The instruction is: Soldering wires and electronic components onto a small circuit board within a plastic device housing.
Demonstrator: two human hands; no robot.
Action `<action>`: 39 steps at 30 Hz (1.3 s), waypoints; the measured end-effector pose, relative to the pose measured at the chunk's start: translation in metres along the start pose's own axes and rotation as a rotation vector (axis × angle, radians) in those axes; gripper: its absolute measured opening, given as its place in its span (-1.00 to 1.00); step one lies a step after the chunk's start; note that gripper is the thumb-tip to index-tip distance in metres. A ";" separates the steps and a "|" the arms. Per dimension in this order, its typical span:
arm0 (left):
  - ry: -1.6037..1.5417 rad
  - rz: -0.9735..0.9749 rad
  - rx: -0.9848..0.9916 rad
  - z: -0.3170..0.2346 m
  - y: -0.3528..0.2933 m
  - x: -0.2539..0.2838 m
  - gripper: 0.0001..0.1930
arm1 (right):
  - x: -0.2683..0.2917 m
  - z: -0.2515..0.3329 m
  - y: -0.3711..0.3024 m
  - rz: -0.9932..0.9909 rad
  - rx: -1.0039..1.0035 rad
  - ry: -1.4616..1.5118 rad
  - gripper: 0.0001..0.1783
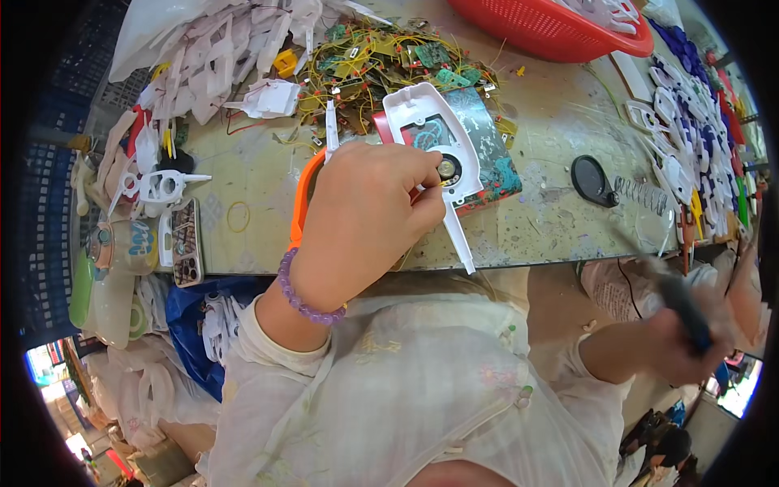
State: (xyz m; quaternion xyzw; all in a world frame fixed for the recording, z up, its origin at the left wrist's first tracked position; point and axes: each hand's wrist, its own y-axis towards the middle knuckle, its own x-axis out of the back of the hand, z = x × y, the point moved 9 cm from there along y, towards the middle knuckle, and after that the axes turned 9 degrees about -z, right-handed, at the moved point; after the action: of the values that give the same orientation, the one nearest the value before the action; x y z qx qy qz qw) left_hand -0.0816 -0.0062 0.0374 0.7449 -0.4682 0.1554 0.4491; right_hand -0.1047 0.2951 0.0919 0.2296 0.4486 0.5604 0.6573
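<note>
Near the front of the worktop (548, 223), our white casing (469, 162) lies open on a flat printed pad (497, 150), a small round part (448, 169) inside it. We seem to be working on that part: our left hand (365, 195) bends over it, though we cannot tell whether its grip pinches the part or the casing. Our right hand (682, 345), blurred, clenches a dark-handled tool (686, 304) well apart; using it there calls for a steady casing. Heaped circuit boards (357, 81) crowd close behind, and an orange frame (302, 203) shows partly hidden by our left hand.
</note>
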 end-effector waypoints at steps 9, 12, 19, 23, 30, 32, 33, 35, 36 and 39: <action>0.097 0.114 0.067 0.003 0.000 -0.005 -0.94 | -0.075 -0.037 -0.036 0.300 -0.108 -0.034 -0.71; 0.121 0.085 0.039 0.002 -0.001 -0.005 -0.94 | -0.079 -0.040 -0.038 0.311 -0.116 0.008 -0.75; 0.068 0.018 -0.022 -0.004 -0.002 -0.002 -0.94 | -0.081 -0.045 -0.040 0.295 -0.119 0.001 -0.77; 0.060 0.020 -0.037 -0.005 -0.002 -0.004 -0.94 | -0.081 -0.045 -0.041 0.289 -0.120 -0.011 -0.76; 0.071 0.033 -0.055 -0.007 -0.001 -0.005 -0.94 | -0.083 -0.040 -0.043 0.334 -0.155 -0.044 -0.78; 0.087 0.027 -0.063 -0.008 -0.001 -0.005 -0.93 | -0.084 -0.040 -0.043 0.339 -0.158 -0.056 -0.79; 0.087 0.026 -0.065 -0.008 -0.001 -0.004 -0.93 | -0.085 -0.040 -0.042 0.347 -0.160 -0.063 -0.79; 0.096 0.022 -0.061 -0.007 -0.001 -0.003 -0.93 | -0.089 -0.034 -0.042 0.424 -0.103 -0.073 -0.80; 0.098 0.023 -0.063 -0.007 -0.001 -0.004 -0.93 | -0.094 -0.030 -0.045 0.500 -0.048 -0.084 -0.80; 0.100 0.014 -0.064 -0.006 -0.001 -0.004 -0.93 | -0.084 -0.023 -0.052 0.493 0.040 -0.098 -0.75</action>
State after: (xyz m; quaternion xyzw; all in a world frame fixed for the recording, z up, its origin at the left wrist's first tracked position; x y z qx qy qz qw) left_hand -0.0819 0.0008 0.0377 0.7184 -0.4550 0.1804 0.4943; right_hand -0.0944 0.1972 0.0669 0.3721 0.3576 0.6829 0.5170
